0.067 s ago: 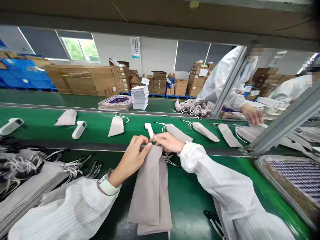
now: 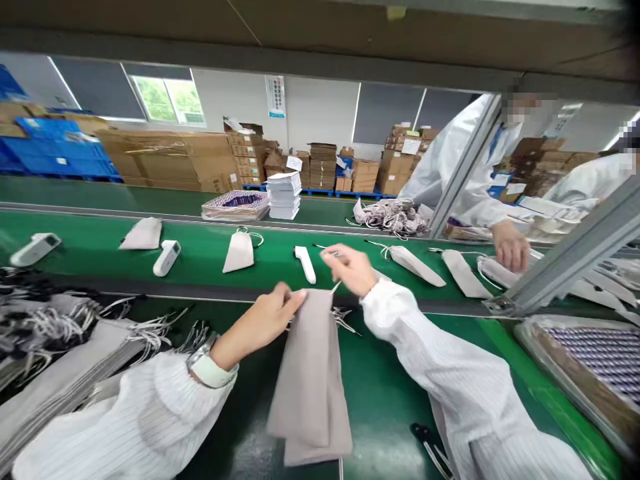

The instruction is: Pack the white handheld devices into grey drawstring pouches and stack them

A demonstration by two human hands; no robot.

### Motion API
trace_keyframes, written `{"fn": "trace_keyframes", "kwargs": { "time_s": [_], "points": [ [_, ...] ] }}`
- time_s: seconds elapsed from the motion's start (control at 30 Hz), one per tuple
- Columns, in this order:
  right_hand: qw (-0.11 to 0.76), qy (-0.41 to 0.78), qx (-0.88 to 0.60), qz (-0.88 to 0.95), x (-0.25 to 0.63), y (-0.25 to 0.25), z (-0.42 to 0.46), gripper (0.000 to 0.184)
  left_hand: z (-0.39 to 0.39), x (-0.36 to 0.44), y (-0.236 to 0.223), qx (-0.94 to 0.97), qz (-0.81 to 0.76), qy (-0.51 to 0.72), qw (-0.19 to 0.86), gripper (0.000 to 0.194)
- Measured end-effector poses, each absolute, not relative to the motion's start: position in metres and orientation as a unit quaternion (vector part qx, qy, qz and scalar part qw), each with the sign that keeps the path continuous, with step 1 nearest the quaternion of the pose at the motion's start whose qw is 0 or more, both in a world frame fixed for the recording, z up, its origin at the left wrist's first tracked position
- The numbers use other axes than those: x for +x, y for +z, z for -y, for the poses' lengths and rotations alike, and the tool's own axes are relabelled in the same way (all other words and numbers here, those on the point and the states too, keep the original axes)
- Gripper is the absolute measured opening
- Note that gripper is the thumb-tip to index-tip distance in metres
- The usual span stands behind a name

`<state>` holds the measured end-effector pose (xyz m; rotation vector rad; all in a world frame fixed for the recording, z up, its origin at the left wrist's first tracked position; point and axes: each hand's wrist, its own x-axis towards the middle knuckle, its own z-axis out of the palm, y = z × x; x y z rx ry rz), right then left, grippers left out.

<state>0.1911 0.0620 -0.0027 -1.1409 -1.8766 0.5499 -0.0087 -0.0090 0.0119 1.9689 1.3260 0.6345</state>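
Note:
My left hand [image 2: 270, 317] pinches the top edge of a grey drawstring pouch [image 2: 310, 373] that hangs over the green bench, with a second pouch behind it. My right hand [image 2: 350, 268] is lifted above the pouch mouth, fingers closed on its thin drawstring. A white handheld thermometer [image 2: 305, 264] lies on the green conveyor belt [image 2: 200, 257] just beyond my hands. Further pouches [image 2: 239, 252] and another thermometer [image 2: 167, 257] lie spread along the belt.
A stack of grey pouches [image 2: 60, 360] with tangled cords lies at the left. A tray [image 2: 595, 360] sits at the right behind a metal strut [image 2: 565, 260]. A co-worker's hand [image 2: 511, 245] reaches onto the belt. Cardboard boxes [image 2: 165, 160] line the back.
My right hand has lifted away from the pouch mouth, up and to the right, pulling the drawstring. My left hand keeps its pinch on the pouch. The view has shifted slightly.

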Motion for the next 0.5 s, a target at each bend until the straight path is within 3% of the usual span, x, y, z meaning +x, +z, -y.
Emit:
{"fn": "trace_keyframes", "kwargs": {
  "time_s": [0.1, 0.17, 0.23, 0.3, 0.37, 0.43, 0.5],
  "points": [
    [0.493, 0.122, -0.521, 0.686, 0.213, -0.006, -0.079, 0.039, 0.021, -0.014, 0.028, 0.720, -0.465, 0.216, 0.468, 0.044],
    [0.454, 0.209, -0.518, 0.694, 0.212, -0.008, -0.080, 0.043, 0.023, -0.012, 0.036, 0.671, -0.440, 0.292, 0.520, 0.043],
    [0.344, 0.380, -0.433, 0.742, 0.198, -0.011, -0.070, 0.041, 0.021, -0.009, 0.040, 0.641, -0.425, 0.384, 0.511, 0.039],
    [0.224, 0.504, -0.301, 0.778, 0.180, -0.012, -0.057, 0.046, 0.016, -0.005, 0.039, 0.652, -0.409, 0.442, 0.461, 0.035],
    [0.203, 0.538, -0.241, 0.782, 0.169, -0.010, -0.050, 0.056, 0.014, 0.000, 0.031, 0.696, -0.412, 0.457, 0.370, 0.032],
    [0.306, 0.496, -0.316, 0.748, 0.174, -0.006, -0.054, 0.057, 0.017, 0.005, 0.017, 0.746, -0.451, 0.437, 0.224, 0.029],
    [0.436, 0.365, -0.481, 0.667, 0.194, -0.002, -0.068, 0.059, 0.024, 0.011, -0.003, 0.786, -0.499, 0.354, 0.089, 0.031]
  ]
}}
